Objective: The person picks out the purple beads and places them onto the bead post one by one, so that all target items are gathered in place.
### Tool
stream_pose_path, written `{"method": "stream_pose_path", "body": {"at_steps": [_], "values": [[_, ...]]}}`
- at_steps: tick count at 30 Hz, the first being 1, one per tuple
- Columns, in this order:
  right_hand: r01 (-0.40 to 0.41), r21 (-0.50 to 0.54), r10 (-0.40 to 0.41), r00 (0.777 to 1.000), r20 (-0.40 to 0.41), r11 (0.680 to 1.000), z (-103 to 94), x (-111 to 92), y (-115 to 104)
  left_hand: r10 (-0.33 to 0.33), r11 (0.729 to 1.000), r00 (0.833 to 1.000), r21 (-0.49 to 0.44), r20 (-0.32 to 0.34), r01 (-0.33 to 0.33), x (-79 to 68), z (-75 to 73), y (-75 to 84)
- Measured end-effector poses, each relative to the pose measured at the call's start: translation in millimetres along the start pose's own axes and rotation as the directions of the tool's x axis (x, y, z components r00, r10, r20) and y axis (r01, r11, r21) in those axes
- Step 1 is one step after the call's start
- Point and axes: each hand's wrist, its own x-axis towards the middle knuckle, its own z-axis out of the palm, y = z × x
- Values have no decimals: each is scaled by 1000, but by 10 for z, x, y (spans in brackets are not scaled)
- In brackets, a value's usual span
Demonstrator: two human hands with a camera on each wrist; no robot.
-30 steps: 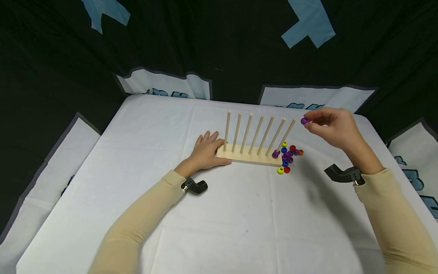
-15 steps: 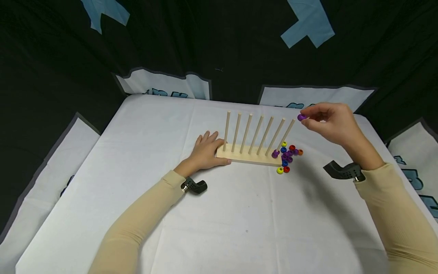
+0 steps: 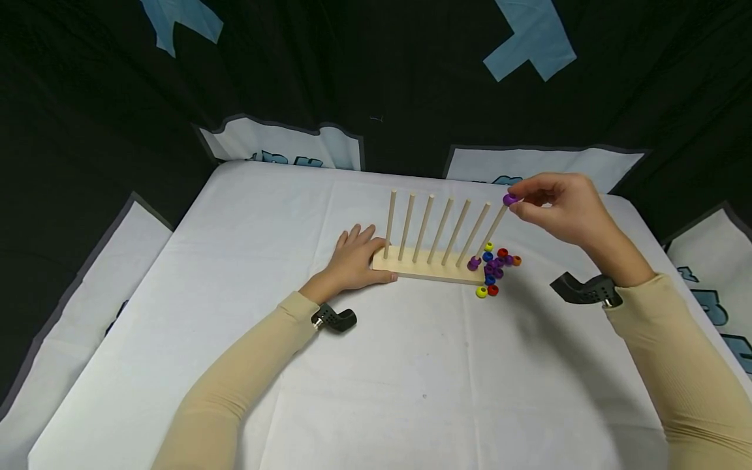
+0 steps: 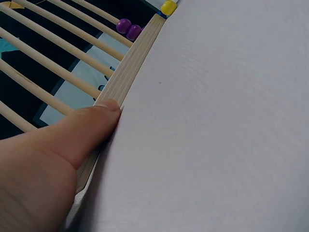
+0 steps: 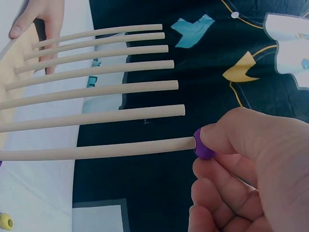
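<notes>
A wooden peg rack [image 3: 429,271] with several upright dowels stands on the table. My left hand [image 3: 352,261] grips its left end, the thumb [image 4: 99,121] along the front edge and the fingers behind. Between thumb and fingertips, my right hand [image 3: 558,205] pinches a purple bead [image 5: 203,145] at the top of the rightmost dowel [image 5: 106,149]. In the right wrist view the bead meets the dowel's tip; how far it is threaded is hidden by the thumb. Two purple beads [image 4: 129,30] sit at the foot of that same dowel.
Loose beads [image 3: 498,264] in purple, red, blue, yellow and orange lie in a cluster by the rack's right end. A white cloth covers the table [image 3: 382,378]. Dark curtains [image 3: 405,78] hang behind its far edge.
My right hand has moved left and slightly up with the purple bead, from beside the rightmost dowel to its top. The left hand and the rack have stayed in place.
</notes>
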Motion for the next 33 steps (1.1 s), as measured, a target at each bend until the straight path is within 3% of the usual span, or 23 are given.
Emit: {"method": "stream_pose_path", "body": {"at_steps": [33], "values": [[-40,13,40,999,10,999,49,-5,41,3,1000,1000,-17,-2,-3,-2,4,-18]]}}
